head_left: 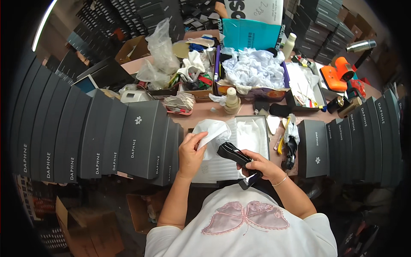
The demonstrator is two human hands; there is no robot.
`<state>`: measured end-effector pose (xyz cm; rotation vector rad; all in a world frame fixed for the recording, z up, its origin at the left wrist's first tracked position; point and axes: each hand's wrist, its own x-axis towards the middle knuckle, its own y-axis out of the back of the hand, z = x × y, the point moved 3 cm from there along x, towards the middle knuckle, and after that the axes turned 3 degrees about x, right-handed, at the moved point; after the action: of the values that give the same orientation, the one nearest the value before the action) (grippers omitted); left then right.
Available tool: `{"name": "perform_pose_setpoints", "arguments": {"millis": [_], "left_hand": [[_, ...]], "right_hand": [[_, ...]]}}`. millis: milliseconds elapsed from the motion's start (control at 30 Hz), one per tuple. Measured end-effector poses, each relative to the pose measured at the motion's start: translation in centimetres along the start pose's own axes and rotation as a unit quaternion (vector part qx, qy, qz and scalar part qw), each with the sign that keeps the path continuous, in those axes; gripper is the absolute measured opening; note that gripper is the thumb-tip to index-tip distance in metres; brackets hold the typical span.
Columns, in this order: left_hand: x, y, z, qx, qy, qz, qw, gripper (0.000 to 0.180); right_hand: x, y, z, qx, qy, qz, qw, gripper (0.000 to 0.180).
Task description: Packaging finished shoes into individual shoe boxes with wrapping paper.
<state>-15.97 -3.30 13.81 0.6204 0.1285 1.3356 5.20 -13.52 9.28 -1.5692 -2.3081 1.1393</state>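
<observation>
Black shoe: glossy, slim, gripped in right hand; left hand pinching crumpled white tissue paper.

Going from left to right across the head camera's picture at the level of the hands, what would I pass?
Row of dark boxes → left hand holding white tissue paper → black shoe in the right hand → yellow-handled scissors → second row of dark boxes.
</observation>
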Motion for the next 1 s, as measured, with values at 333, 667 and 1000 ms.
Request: {"name": "perform_pose_setpoints", "arguments": {"millis": [333, 667, 1000], "left_hand": [[-2.1, -4.4, -0.7, -0.028, 0.020, -0.008, 0.999, 0.026], [-4.4, -6.6, -1.2, -0.222, 0.124, 0.045, 0.966, 0.032], [-5.0, -9.1, -1.3, -0.468, 0.286, 0.053, 0.834, 0.047]], "right_hand": [[-2.5, -0.1, 0.1, -0.095, 0.015, 0.054, 0.994, 0.054], [-2.9, 0.4, 1.0, 0.022, 0.033, -0.053, 0.998, 0.077], [-2.6, -5.7, -3.1, -0.670, -0.053, 0.052, 0.739, 0.081]]}}
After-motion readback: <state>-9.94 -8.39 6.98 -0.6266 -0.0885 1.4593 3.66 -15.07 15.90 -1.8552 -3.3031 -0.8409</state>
